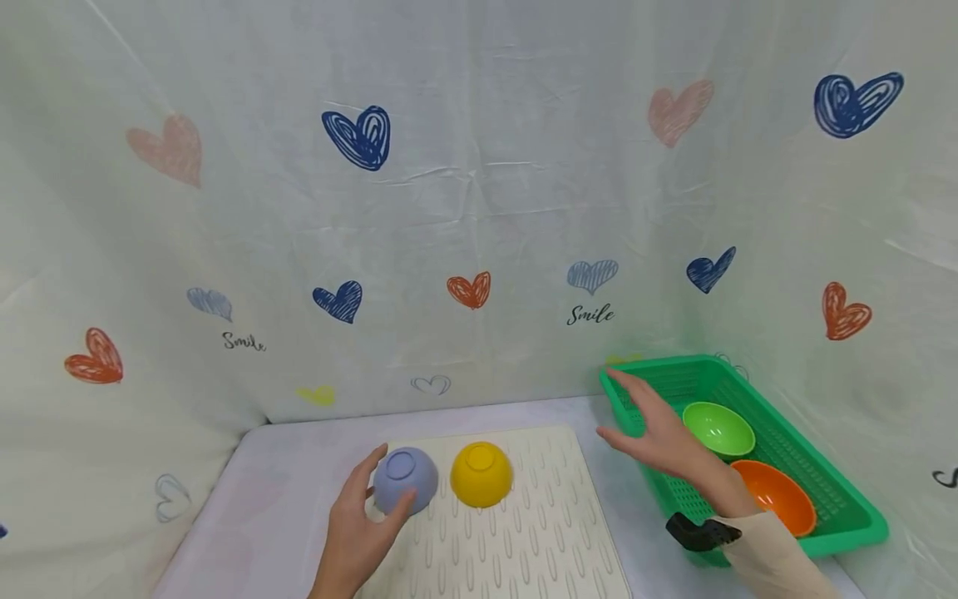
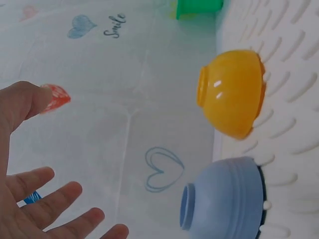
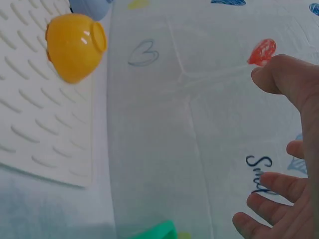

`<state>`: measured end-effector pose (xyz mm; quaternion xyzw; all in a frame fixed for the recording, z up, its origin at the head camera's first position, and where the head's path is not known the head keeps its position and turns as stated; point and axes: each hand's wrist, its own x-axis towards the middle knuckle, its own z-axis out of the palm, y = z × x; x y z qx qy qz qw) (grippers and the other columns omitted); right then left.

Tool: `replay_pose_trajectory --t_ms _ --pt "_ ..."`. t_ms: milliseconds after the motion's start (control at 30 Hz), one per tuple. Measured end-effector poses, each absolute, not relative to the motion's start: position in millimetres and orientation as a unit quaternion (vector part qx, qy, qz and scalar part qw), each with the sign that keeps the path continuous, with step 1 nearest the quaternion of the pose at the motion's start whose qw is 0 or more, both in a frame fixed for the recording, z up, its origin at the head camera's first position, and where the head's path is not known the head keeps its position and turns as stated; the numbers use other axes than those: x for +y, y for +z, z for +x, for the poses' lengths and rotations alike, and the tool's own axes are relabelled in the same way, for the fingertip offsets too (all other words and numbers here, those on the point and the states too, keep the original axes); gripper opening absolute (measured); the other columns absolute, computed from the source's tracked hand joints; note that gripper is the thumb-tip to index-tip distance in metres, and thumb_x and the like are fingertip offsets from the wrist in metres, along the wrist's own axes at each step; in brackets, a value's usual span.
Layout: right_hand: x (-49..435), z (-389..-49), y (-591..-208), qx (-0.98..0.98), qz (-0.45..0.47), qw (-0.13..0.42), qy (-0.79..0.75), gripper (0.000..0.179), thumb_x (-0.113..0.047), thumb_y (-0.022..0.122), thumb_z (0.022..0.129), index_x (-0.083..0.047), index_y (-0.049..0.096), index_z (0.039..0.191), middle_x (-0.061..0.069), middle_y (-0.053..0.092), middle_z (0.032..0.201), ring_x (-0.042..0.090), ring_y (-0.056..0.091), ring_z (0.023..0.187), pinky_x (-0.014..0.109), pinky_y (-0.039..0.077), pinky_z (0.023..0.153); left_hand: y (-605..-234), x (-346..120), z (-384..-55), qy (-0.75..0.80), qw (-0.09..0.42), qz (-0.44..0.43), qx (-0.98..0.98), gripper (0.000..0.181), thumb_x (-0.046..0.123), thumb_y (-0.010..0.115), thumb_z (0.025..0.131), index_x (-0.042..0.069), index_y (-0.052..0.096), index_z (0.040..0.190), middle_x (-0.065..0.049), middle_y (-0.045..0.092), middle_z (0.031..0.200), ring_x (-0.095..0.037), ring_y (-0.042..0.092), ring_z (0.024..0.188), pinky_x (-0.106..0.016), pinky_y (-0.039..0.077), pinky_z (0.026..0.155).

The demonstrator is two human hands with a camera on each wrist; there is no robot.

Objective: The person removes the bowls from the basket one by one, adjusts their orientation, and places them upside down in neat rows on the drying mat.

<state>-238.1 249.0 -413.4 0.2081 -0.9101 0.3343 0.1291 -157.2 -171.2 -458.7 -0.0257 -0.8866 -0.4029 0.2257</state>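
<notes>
Bowl (image 1: 405,481), pale blue, upside down

Lilac-blue bowl (image 1: 406,481), yellow bowl (image 1: 481,474), green basket (image 1: 793,466), white heart-printed backdrop (image 1: 524,216)

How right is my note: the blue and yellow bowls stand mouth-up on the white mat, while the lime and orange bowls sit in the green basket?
Not quite: the blue bowl and yellow bowl are mouth-down on the white mat, as the head view shows. The rest holds.
</notes>
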Motion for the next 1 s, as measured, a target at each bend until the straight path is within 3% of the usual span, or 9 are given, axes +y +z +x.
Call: replay_pose_trajectory --t_ms 167,433,700,1000 --pt "279 -244 -413 -0.918 0.162 0.113 0.343 0.091 -0.036 0.074 0.094 -0.010 0.023 0.164 0.027 0.028 0.164 0.052 0.035 0.143 0.073 0.040 0.106 -463 -155 -155 -0.436 0.225 -0.032 -0.871 0.070 0.021 0.086 0.084 0.010 0.055 0.145 -0.015 0.060 0.143 -0.036 0.061 0.125 -0.056 0.058 0.096" --pt "320 -256 -419 -0.932 0.101 0.109 0.331 0.098 -0.040 0.070 0.096 -0.010 0.009 0.166 0.037 0.019 0.163 0.061 0.025 0.144 0.083 0.029 0.103 -468 -130 -153 -0.469 0.206 -0.035 -0.858 0.070 0.023 0.086 0.085 0.011 0.054 0.147 -0.012 0.059 0.146 -0.035 0.057 0.134 -0.058 0.056 0.100" --pt "346 -267 -428 -0.937 0.064 0.077 0.334 0.105 -0.045 0.067 0.097 -0.005 -0.002 0.165 0.040 0.006 0.164 0.065 0.015 0.145 0.085 0.025 0.104 -470 -118 -151 -0.486 0.201 -0.055 -0.849 0.073 0.025 0.087 0.083 0.014 0.054 0.147 -0.004 0.058 0.149 -0.027 0.056 0.136 -0.052 0.057 0.101" --pt "371 -279 -446 -0.951 0.000 0.064 0.303 0.112 -0.055 0.065 0.095 0.008 -0.001 0.161 0.050 0.010 0.156 0.069 0.019 0.139 0.084 0.028 0.103 -468 -112 -151 -0.484 0.192 -0.064 -0.851 0.076 0.028 0.087 0.083 0.014 0.052 0.149 -0.003 0.057 0.150 -0.027 0.056 0.136 -0.051 0.058 0.100"
